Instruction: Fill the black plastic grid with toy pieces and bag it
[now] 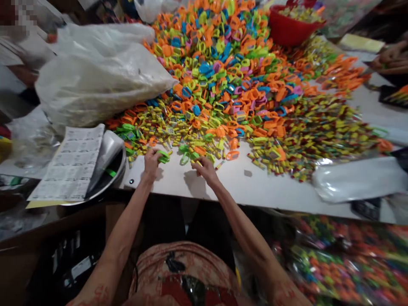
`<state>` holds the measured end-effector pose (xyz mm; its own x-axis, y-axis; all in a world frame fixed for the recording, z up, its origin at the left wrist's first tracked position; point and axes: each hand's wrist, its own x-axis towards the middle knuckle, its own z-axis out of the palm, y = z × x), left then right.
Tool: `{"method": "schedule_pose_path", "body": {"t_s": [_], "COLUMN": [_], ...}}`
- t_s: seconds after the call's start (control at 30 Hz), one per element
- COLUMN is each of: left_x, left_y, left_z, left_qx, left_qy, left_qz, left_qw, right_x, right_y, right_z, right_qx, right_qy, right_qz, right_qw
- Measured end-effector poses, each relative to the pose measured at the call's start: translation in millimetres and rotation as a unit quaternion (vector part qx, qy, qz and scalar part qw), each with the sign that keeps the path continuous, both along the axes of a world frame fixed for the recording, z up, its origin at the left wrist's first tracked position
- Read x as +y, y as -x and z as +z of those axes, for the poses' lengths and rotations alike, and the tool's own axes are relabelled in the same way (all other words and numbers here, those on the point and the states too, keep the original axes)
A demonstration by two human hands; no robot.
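Note:
Near the table's front edge, my left hand (151, 165) is closed on a bright green toy watch (164, 157), a small plastic loop. To its right, my right hand (205, 170) has its fingers pinched over the white tabletop (236, 180). A small yellow tube (196, 162) shows at those fingertips, partly hidden. Just beyond them lie a pale green toy watch (185, 158) and an orange one (232, 155). Behind both hands spreads a big heap of toy watches (207, 68) in orange, green, blue and pink, with yellow tubes along its front.
A full whitish plastic bag (98, 76) leans at the left, above printed sheets (68, 163) lying over a round basin (119, 170). A red bowl (291, 27) stands at the back right. Clear plastic bags (360, 176) lie at the right; another person's hands (392, 59) are beyond.

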<state>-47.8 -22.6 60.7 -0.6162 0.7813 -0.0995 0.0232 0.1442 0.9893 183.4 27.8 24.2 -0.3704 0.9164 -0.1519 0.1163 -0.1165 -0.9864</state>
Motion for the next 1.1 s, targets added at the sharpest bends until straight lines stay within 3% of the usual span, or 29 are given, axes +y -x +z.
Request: {"method": "schedule_pose_path", "body": {"t_s": [0.13, 0.27, 0.43, 0.63, 1.1], "left_x": [-17.7, -27.1, -32.2, -33.2, -28.9], "left_y": [-47.2, -68.7, -70.1, -67.6, -61.4], "left_z": [-2.5, 5.6, 12.9, 15.2, 2.9], "left_qx": [-0.103, -0.142, -0.124, -0.105, -0.114], "left_qy": [0.026, 0.046, 0.061, 0.088, 0.132], "left_qz": [-0.117, -0.199, -0.234, -0.278, -0.327], "left_qw": [0.987, 0.969, 0.962, 0.951, 0.929], "right_x": [-7.4, -10.7, -10.3, -7.6, -12.5], "right_y": [-3.6, -6.7, -13.2, -16.2, -20.7], "right_z": [26.2, 39.9, 44.8, 37.7, 33.9], "right_qx": [0.117, 0.119, 0.116, 0.160, 0.158], "right_qy": [0.069, 0.073, 0.060, 0.070, 0.052], "right_qz": [0.037, 0.105, 0.143, 0.147, 0.132], "right_qw": [0.990, 0.985, 0.981, 0.974, 0.977]}}
